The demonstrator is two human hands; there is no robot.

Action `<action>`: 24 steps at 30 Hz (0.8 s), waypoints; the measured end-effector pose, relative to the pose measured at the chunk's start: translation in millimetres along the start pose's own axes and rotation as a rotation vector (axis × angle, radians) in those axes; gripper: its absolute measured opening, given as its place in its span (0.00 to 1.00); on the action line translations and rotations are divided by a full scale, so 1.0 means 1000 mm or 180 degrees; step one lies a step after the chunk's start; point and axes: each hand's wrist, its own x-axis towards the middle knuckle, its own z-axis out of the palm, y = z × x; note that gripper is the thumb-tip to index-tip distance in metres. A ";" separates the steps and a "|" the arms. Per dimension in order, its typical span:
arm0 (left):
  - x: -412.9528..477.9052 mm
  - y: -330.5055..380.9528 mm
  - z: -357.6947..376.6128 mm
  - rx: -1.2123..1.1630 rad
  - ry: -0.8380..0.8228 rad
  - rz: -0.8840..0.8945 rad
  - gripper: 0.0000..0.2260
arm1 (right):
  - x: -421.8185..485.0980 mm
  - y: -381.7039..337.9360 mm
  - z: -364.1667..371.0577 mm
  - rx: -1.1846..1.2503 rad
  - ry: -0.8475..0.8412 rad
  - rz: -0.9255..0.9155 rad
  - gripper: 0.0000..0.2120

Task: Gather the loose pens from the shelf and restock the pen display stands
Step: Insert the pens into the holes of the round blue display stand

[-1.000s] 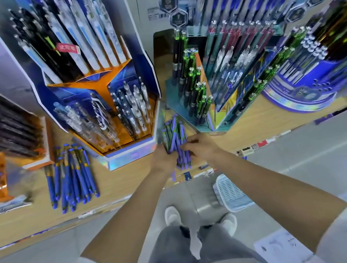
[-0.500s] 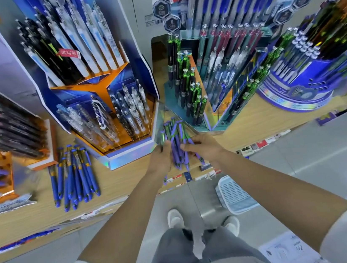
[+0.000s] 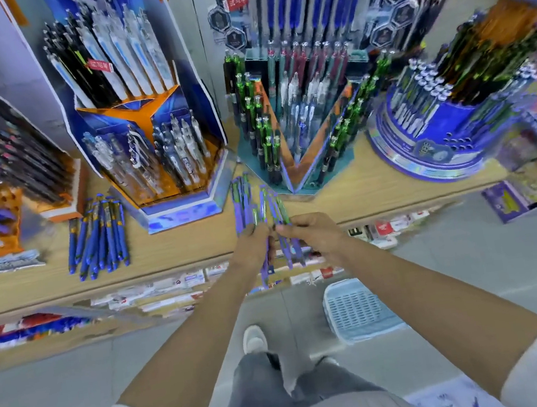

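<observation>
Both hands meet over the front edge of the wooden shelf [image 3: 378, 194]. My left hand [image 3: 253, 244] grips a bunch of purple-and-green pens [image 3: 243, 203] that fan up and away from it. My right hand [image 3: 312, 231] pinches a smaller group of the same pens [image 3: 275, 204]; their lower ends stick out below both hands. A loose pile of blue pens [image 3: 99, 236] lies flat on the shelf to the left. Behind stand an orange-and-blue display stand [image 3: 150, 143] and a teal stand with green pens [image 3: 284, 126].
A round blue stand [image 3: 435, 133] sits at the right, and a slanted rack of dark pens [image 3: 7, 152] at the left. On the floor below lies a pale blue plastic basket [image 3: 359, 311], right of my shoes. Price labels run along the shelf edge.
The single bunch of purple-and-green pens held between both hands has been split into two groups, one in each hand, and drawn toward the shelf's front edge.
</observation>
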 end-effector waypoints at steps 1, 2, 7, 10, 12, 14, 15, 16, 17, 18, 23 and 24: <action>-0.004 -0.001 0.010 -0.0010 -0.0026 0.0017 0.11 | -0.007 0.003 -0.008 0.0001 0.0005 -0.0033 0.09; -0.008 -0.001 0.022 -0.0052 -0.0059 0.0029 0.11 | -0.014 0.006 -0.017 0.0001 0.0028 -0.0079 0.11; -0.023 -0.006 0.078 0.0253 -0.0423 0.0291 0.12 | -0.044 0.019 -0.073 0.0034 0.0335 -0.0309 0.03; -0.031 -0.001 0.110 0.0333 -0.0804 0.0448 0.09 | -0.061 0.024 -0.107 0.0272 0.0568 -0.0325 0.06; -0.032 0.006 0.127 0.0498 -0.0931 0.0534 0.06 | -0.070 0.027 -0.125 0.0561 0.0656 -0.0333 0.07; -0.027 0.011 0.141 0.0713 -0.1073 0.0581 0.06 | -0.076 0.027 -0.141 0.0695 0.0712 -0.0335 0.08; -0.023 0.014 0.147 0.0792 -0.1153 0.0576 0.08 | -0.076 0.027 -0.149 0.0721 0.0736 -0.0309 0.09; -0.018 0.019 0.154 0.0876 -0.1231 0.0592 0.11 | -0.076 0.026 -0.157 0.0776 0.0751 -0.0284 0.11; -0.013 0.025 0.161 0.0993 -0.1308 0.0616 0.12 | -0.076 0.025 -0.164 0.0824 0.0764 -0.0286 0.12; -0.008 0.031 0.167 0.1127 -0.1389 0.0645 0.13 | -0.075 0.023 -0.172 0.0887 0.0778 -0.0308 0.12; 0.020 0.063 0.198 0.1223 -0.1795 0.0578 0.06 | -0.065 0.000 -0.213 0.1043 0.1444 -0.0512 0.08; 0.026 0.070 0.204 0.1201 -0.1847 0.0565 0.04 | -0.061 -0.006 -0.222 0.1024 0.1646 -0.0549 0.10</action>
